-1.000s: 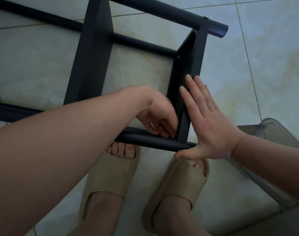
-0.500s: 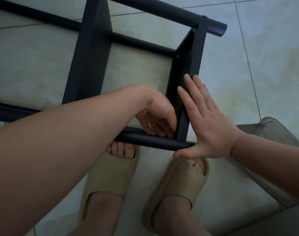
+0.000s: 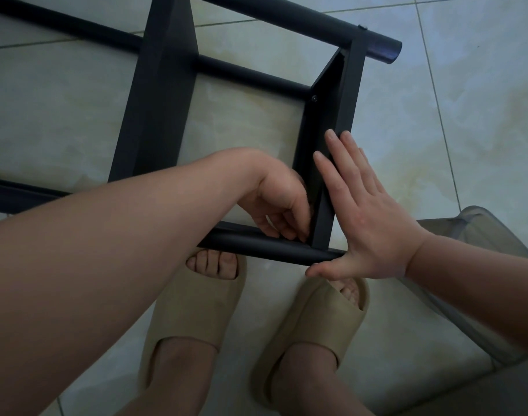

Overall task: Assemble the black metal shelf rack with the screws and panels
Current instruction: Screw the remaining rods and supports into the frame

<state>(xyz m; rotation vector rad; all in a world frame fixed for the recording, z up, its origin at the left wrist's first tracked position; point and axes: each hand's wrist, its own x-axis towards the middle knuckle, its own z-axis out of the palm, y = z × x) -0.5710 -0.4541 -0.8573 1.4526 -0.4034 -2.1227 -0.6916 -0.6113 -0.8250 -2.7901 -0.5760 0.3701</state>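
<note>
The black metal shelf rack [image 3: 163,94] lies on its side on the pale tiled floor [image 3: 436,130], straight ahead of the person's feet. Its long axis runs left to right and dips a little toward the right. From the left edge three round bars cross the view: a thick far tube [image 3: 286,22] ending in an open mouth at the upper right, a thin middle rod [image 3: 250,76], and a thick near tube [image 3: 256,247] just beyond the toes. A broad flat left panel [image 3: 154,121] spans from near tube to far tube, leaning slightly rightward at its top. The left forearm comes in over the near tube. The left hand [image 3: 280,205] has its fingers curled down into the inner corner where the right panel [image 3: 331,121] meets the near tube; whether they pinch anything there cannot be told. A small screw [image 3: 314,98] sits in the right panel's inner face, at the end of the middle rod. The right hand [image 3: 367,226] is spread flat, fingers straight against the panel's outer face, thumb stretched out along the near tube's end. Below are two beige slippers [image 3: 202,304]. A translucent grey object [image 3: 481,235] sits at the far right.
</note>
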